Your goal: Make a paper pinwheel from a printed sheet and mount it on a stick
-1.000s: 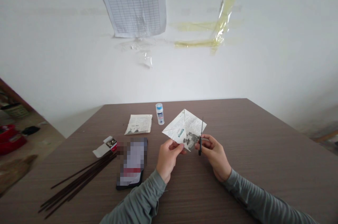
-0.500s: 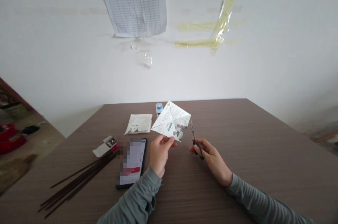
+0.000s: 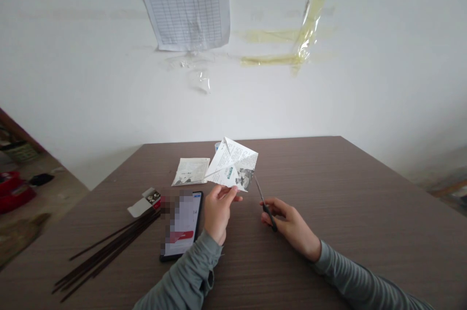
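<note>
Between thumb and fingers, my left hand (image 3: 219,208) pinches the lower edge of a creased square of printed paper (image 3: 233,161), held up above the table with diagonal folds across it. My right hand (image 3: 292,225) is closed round the black handles of a pair of scissors (image 3: 265,208). Their thin blades point up and to the left, with the tips at the paper's right edge; whether they touch it I cannot tell. Behind the paper, a blue and white cylinder (image 3: 217,146) is mostly hidden.
A folded stack of printed paper (image 3: 190,172) lies left of the held sheet. Nearer are a phone (image 3: 182,227), a small open box (image 3: 151,197) of metal pins or tacks, and several thin dark sticks (image 3: 109,251). A white wall (image 3: 292,105) stands behind the brown table (image 3: 365,232).
The paper in my left hand has moved slightly left and now covers more of the cylinder. The scissors have tilted further left, their blades closer together.
</note>
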The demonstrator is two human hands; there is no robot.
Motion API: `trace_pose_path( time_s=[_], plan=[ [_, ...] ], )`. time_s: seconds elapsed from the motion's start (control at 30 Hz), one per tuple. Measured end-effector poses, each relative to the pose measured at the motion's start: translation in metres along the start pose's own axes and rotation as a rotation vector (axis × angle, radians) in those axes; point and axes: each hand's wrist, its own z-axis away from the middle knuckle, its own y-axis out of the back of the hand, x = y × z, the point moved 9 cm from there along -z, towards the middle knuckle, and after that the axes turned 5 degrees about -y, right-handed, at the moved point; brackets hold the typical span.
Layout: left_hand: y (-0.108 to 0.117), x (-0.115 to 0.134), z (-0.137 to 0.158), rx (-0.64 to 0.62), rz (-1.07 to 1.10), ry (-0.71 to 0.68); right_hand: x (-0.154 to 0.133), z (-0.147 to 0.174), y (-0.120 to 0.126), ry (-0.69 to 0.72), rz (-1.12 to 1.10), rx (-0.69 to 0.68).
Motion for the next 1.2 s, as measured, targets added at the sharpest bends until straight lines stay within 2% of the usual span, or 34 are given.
trace_pose_path(
  time_s=[0.2, 0.47, 1.2],
  plan=[
    [0.001, 0.004, -0.001, 0.022, 0.011, -0.006, -0.017, 0.006, -0.001, 0.084, 0.155, -0.028],
    [0.004, 0.008, -0.001, 0.057, 0.003, -0.027, -0.011, 0.007, -0.015, 0.064, 0.103, -0.164],
    [0.002, 0.011, -0.001, 0.032, 0.0, -0.051, -0.008, 0.005, -0.02, 0.043, 0.021, -0.177]
  ],
)
